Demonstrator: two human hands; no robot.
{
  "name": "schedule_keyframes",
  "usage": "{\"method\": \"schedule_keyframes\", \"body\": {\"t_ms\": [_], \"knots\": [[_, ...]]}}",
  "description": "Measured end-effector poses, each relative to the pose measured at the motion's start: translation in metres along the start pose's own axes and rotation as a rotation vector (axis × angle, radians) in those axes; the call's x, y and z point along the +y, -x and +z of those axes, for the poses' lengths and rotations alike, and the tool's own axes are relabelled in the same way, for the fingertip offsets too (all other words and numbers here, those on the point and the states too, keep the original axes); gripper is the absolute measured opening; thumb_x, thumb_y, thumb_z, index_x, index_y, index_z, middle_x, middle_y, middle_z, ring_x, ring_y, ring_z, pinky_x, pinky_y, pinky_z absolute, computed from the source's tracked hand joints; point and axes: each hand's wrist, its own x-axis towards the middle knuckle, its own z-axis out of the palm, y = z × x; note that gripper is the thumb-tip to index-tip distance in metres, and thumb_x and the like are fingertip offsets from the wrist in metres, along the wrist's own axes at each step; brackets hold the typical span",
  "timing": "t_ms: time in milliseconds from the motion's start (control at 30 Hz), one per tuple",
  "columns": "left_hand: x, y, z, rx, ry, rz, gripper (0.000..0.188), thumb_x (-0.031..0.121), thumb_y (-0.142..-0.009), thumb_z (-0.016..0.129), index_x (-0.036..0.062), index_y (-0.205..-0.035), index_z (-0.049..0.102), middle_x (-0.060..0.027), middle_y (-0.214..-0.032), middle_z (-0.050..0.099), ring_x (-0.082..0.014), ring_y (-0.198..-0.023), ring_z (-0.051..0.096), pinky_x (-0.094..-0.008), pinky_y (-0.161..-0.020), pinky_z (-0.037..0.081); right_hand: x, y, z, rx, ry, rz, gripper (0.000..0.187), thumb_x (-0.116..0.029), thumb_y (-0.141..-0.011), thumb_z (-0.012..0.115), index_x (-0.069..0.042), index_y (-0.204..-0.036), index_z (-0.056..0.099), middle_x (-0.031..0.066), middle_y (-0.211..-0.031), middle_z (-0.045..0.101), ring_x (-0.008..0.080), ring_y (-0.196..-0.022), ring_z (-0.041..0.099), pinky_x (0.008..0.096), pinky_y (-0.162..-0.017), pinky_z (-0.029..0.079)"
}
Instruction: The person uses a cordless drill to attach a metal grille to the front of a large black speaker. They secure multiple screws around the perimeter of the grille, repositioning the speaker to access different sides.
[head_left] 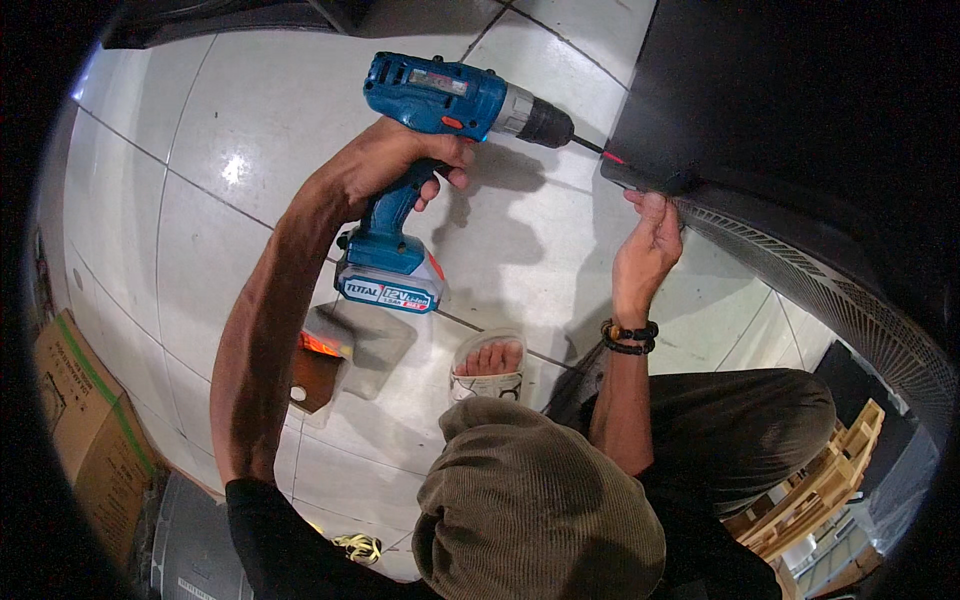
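My left hand [415, 160] is wrapped round the grip of a blue cordless drill [430, 95], its battery pack [390, 285] at the bottom. From the black chuck a long thin driver bit [592, 147] with a red tip points right, ending at the lower corner of a large black cabinet [760, 90]. Whether the tip is seated in anything I cannot tell. Just below that corner, my right hand [648, 245] has its fingers pinched together at the cabinet's edge; what they hold, if anything, is hidden. Along this edge runs a curved perforated metal grille [810, 255].
Pale floor tiles [250, 110] lie under the drill. A sandalled foot [488, 362] rests below, beside a brown and orange item [315, 380] in clear plastic. At left stand a cardboard box [95, 440] and a grey case [200, 530]; a wooden frame [820, 490] is at lower right.
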Motion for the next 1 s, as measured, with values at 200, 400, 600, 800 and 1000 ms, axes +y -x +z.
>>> {"method": "schedule_keyframes", "body": {"t_ms": [200,400,600,800,1000], "knots": [[-0.004,-0.004,-0.003,-0.001,-0.027,-0.013,0.024,0.022,-0.078,0.067,0.0035,-0.092,0.062,-0.0078,-0.071,0.063,-0.0074,-0.050,0.056,-0.0203,-0.044,0.049,0.003,-0.003,-0.001,-0.019,-0.001,-0.044,0.036,-0.025,-0.102,0.039,0.002,-0.098,0.062,0.0114,-0.094,0.067,0.0209,-0.093,0.062,0.0358,-0.090,0.047],[0.005,-0.002,-0.003,0.004,-0.070,-0.004,0.026,0.024,-0.077,0.069,0.0041,-0.091,0.062,-0.0056,-0.069,0.061,-0.0078,-0.050,0.055,-0.0216,-0.045,0.049,0.003,-0.004,0.001,0.009,-0.048,-0.031,0.034,-0.023,-0.101,0.043,0.004,-0.096,0.062,0.0119,-0.093,0.067,0.0215,-0.090,0.061,0.0338,-0.086,0.046],[0.010,-0.004,-0.005,-0.017,-0.099,-0.017,0.027,0.026,-0.079,0.068,0.0040,-0.093,0.062,-0.0057,-0.069,0.061,-0.0069,-0.050,0.055,-0.0216,-0.046,0.049,0.001,-0.003,0.001,0.004,-0.033,-0.020,0.034,-0.024,-0.101,0.043,0.004,-0.096,0.062,0.0118,-0.093,0.067,0.0217,-0.091,0.062,0.0337,-0.087,0.046],[0.016,-0.004,-0.002,-0.015,-0.126,-0.010,0.027,0.027,-0.078,0.068,0.0046,-0.089,0.059,-0.0026,-0.066,0.057,-0.0074,-0.047,0.052,-0.0220,-0.043,0.045,-0.007,0.000,-0.001,0.001,0.038,0.022,0.034,-0.024,-0.101,0.042,0.003,-0.096,0.062,0.0111,-0.094,0.067,0.0213,-0.089,0.062,0.0339,-0.087,0.046],[0.006,-0.008,-0.005,-0.017,-0.094,-0.024,0.026,0.027,-0.078,0.068,0.0050,-0.088,0.061,-0.0027,-0.066,0.057,-0.0074,-0.049,0.053,-0.0218,-0.045,0.047,0.002,-0.002,-0.001,0.011,0.015,-0.048,0.034,-0.024,-0.101,0.042,0.001,-0.096,0.063,0.0083,-0.092,0.068,0.0210,-0.089,0.060,0.0335,-0.084,0.045]]}}
